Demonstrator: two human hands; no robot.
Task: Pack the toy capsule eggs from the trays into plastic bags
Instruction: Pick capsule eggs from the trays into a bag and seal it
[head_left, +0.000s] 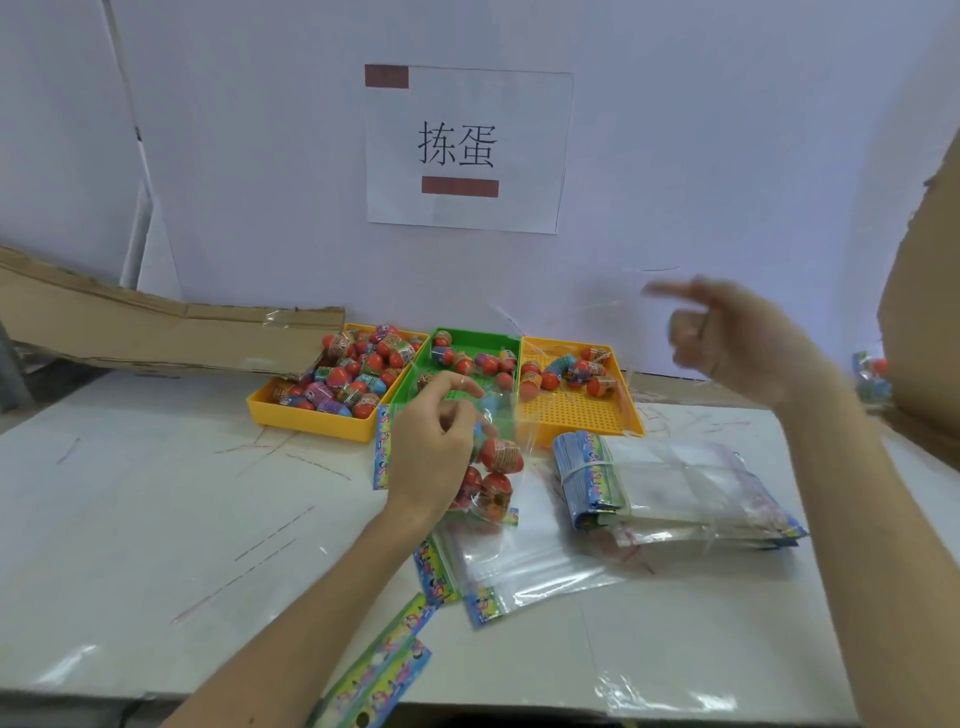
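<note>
Three trays stand side by side at the back of the table: a yellow tray (270, 410) heaped with red capsule eggs (358, 371), a green tray (470, 339) with several eggs, and a second yellow tray (576, 421) with several more. My left hand (434, 447) grips a clear plastic bag (501, 467) that holds several eggs, in front of the green tray. My right hand (727, 338) is raised and blurred above the right tray, fingers curled, index finger pointing left; a thin clear film seems to stretch from it.
A bundled stack of empty bags (670, 488) with printed headers lies right of the held bag. Loose flat bags (519, 566) and header cards (379, 670) lie near the front edge. Cardboard pieces (156, 327) lean at back left and at the right (919, 312). A paper sign (462, 148) hangs on the wall.
</note>
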